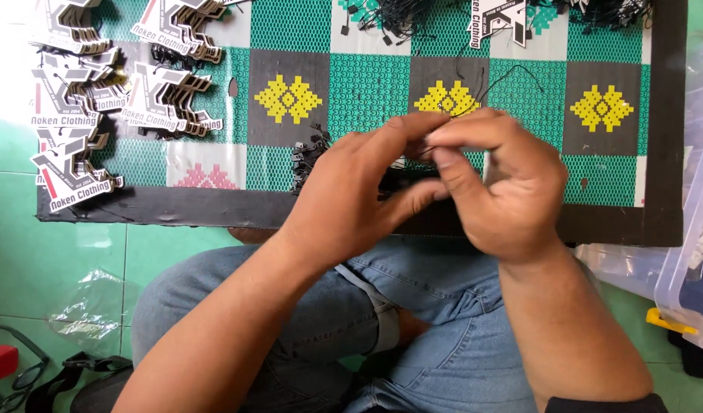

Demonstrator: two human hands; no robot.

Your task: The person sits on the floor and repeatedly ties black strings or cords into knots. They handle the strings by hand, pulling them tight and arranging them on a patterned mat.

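Both hands meet over the near edge of the patterned mat (290,34): left hand (351,191) and right hand (496,183) pinch a thin black cord (512,73) between fingertips, its loop trailing to the far side. Judged light, limp and easily snagged; best held close to its end. A cluster of small black fasteners (305,157) lies just left of the hands. Stacked shaped card tags (76,99) occupy the far left. More loose cords (401,19) sit far centre. A clear plastic bin (691,252) stands right.
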